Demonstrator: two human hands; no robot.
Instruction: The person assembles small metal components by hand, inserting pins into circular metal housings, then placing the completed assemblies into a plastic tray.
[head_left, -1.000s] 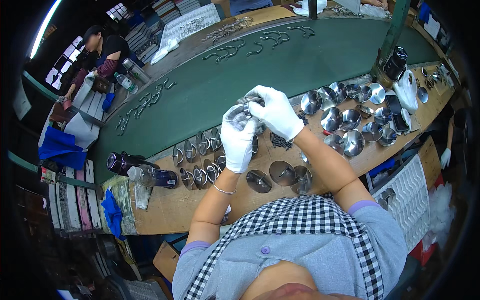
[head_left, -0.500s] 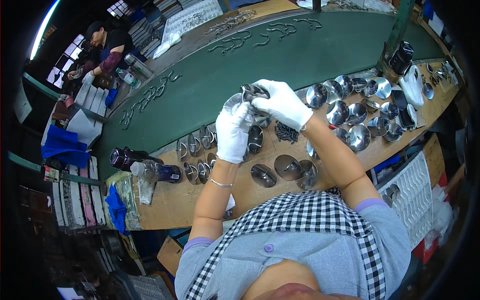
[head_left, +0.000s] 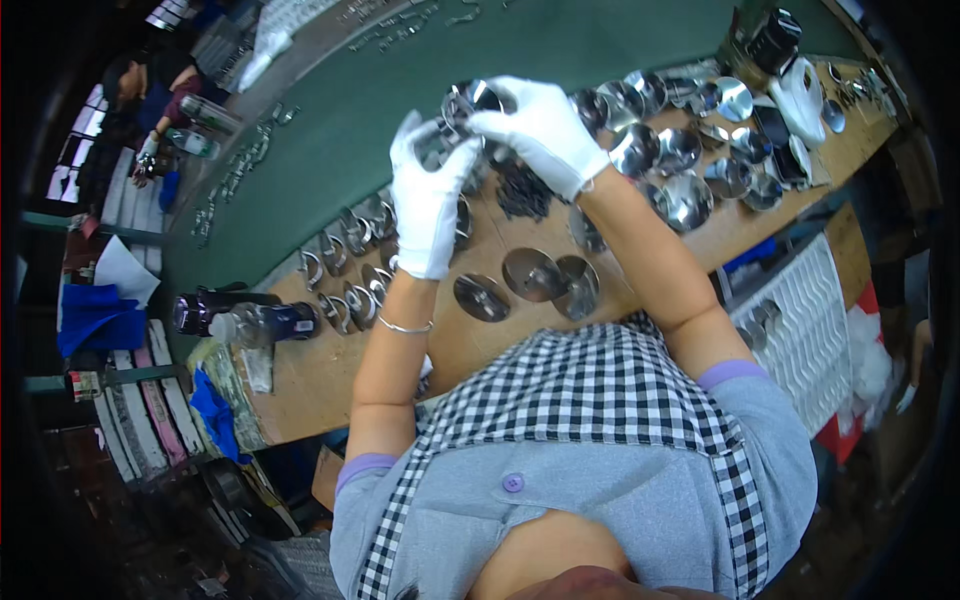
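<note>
Both of my hands wear white gloves and meet over the far edge of the wooden bench. My right hand (head_left: 545,135) pinches a shiny round metal piece (head_left: 465,100) between thumb and fingers. Just left of it, my left hand (head_left: 428,205) has its thumb and fingers curled around another grey metal piece (head_left: 434,150), partly hidden by the glove. Below my hands lie dark round metal discs (head_left: 532,274) with a small bar across each. A pile of small dark screw-like parts (head_left: 523,192) sits beneath my right wrist.
Rows of shiny metal bowls (head_left: 686,202) cover the bench's right side. Discs with curved strips (head_left: 332,312) stand at left, beside a clear bottle (head_left: 265,325) and a dark flask (head_left: 205,310). A green belt (head_left: 340,130) carries bent metal parts. Another person (head_left: 165,85) works at far left.
My view has shifted, so the bench sits lower and further left. My left thumb and fingers have spread wider, and the shiny piece in my right hand shows more of its round face.
</note>
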